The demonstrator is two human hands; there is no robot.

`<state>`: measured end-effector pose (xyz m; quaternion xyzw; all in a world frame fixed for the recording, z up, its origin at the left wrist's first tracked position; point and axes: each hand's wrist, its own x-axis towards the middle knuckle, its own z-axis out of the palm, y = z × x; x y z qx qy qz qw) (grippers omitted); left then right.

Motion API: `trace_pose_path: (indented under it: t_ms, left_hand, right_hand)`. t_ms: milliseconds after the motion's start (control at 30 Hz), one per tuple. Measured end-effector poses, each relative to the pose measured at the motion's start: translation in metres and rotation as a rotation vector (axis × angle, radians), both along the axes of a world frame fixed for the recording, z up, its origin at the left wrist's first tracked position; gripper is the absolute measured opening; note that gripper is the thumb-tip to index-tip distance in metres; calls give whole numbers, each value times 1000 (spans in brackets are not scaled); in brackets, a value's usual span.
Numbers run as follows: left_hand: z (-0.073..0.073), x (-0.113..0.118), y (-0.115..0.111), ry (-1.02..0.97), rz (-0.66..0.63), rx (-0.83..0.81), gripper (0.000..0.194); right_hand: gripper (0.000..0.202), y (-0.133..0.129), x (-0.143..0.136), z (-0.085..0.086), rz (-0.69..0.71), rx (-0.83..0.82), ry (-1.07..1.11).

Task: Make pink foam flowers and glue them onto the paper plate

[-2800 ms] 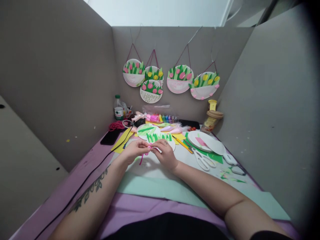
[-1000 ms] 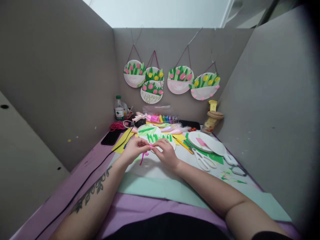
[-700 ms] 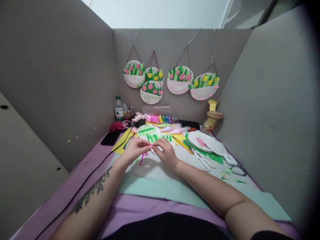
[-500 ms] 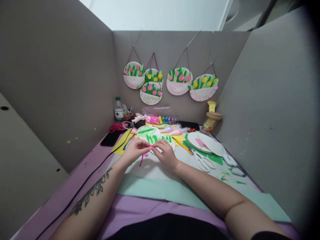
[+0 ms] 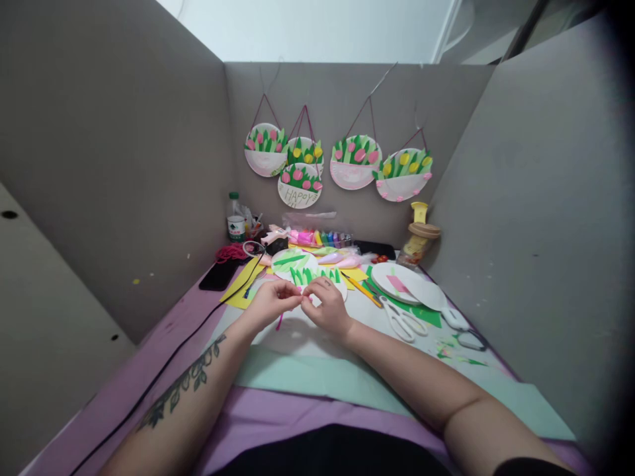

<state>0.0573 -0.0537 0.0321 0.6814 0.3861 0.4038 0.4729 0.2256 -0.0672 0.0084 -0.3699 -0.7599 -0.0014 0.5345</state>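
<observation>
Above the white sheet, the fingertips of my left hand (image 5: 272,303) and my right hand (image 5: 328,308) are pinched together, almost touching. Between them shows a sliver of a small bright pink piece (image 5: 299,289), seemingly modelling clay, mostly covered by my fingers. A thin pink strip (image 5: 279,322) lies on the sheet below my left hand. Just beyond my hands rests a paper plate (image 5: 342,289) with green paper leaves (image 5: 315,275) standing along it. Behind that is another plate (image 5: 282,253) holding light and dark green cut pieces.
To the right lie a yellow craft knife (image 5: 370,292), white scissors (image 5: 404,320), stacked white plates (image 5: 384,274) and green scraps (image 5: 459,350). A phone (image 5: 218,276), cable (image 5: 183,350) and bottle (image 5: 236,218) are at left. Several decorated plates (image 5: 354,173) hang on the back panel.
My fingertips have closed further over the pink piece, so less of it shows. Both hands have shifted only slightly, and more of the pink strip below is hidden.
</observation>
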Motion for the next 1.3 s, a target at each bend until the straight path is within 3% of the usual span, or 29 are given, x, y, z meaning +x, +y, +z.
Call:
trace_pose_path:
  t_ms: [100,200,300,400,467,533,667,767,1100,1300]
  left_hand:
    - [3,-10,8,33,64,50,19]
    - [-1,-27,24,331,211,152,10]
    - [-8,-42,37,783,258,204,3]
    - [-12,-45,41,885,285,207,8]
    - [-10,-39,37,736,296,236,12]
    - [-7,-29,29,465,223,217,16]
    - [-4,-9,10,27,-62,-71,32]
    - [-5,-1,2,-163,-122,-238,37]
    - [-10,8,3,-445,-14,-384,41]
    - [-2,4,2,-479,-32,-358,36]
  right_hand:
    - [12,9,6,4,-67,-139,159]
    - [13,17,16,7,-135,-248,263]
    - [13,18,20,4,-46,-309,221]
    - [13,13,15,1,65,-323,142]
    - [13,10,10,0,106,-296,119]
    - [14,7,6,1,137,-246,109]
    - [14,2,4,2,155,-135,106]
    - [18,0,4,2,141,-87,100]
    - [38,-6,-6,-1,92,29,-19]
    - [40,-9,-5,-1,129,47,-28]
